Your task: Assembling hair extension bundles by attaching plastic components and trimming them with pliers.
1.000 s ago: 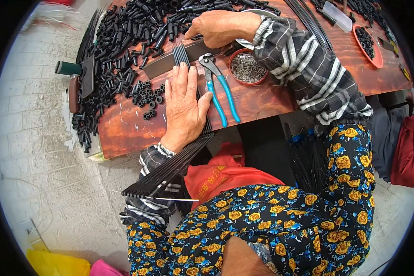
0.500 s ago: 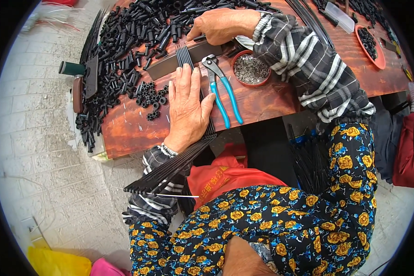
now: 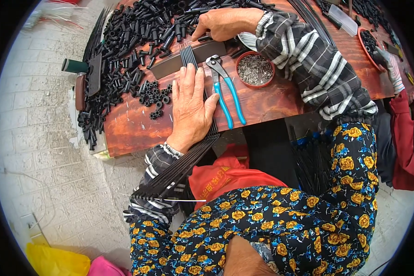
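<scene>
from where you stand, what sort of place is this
Probably a small assembly workshop: loose black parts heaped on a wooden table, thin black rods under the left hand, and pliers beside a red bowl of metal bits.

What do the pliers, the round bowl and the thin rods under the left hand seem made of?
Pliers: grey metal head, by its dull sheen; evenly blue grips, probably plastic or rubber.

Round bowl: likely plastic, judging by its smooth, uniformly reddish rim.

Thin rods: smooth-looking black; possibly plastic or coated metal, the colour leaves it open.
</scene>
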The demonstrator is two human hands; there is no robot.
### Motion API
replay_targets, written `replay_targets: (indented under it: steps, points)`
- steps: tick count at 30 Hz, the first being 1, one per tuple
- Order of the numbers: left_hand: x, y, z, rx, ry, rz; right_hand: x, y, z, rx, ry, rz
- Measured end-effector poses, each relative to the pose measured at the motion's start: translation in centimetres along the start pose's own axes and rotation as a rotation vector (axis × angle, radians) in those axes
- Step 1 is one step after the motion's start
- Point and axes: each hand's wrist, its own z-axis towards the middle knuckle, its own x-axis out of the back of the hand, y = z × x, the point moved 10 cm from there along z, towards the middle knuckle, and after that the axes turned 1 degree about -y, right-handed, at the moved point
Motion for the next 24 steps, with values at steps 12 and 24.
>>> replay_targets:
  steps: [12,24]
  points:
    - [0.2,0.0,-0.1,-0.006,-0.001,-0.002,-0.1,0.3,0.3,0.067,0.021,0.083]
    - [0.1,0.1,0.0,-0.006,-0.006,0.000,-0.4,0.3,0.9,0.055,0.037,0.093]
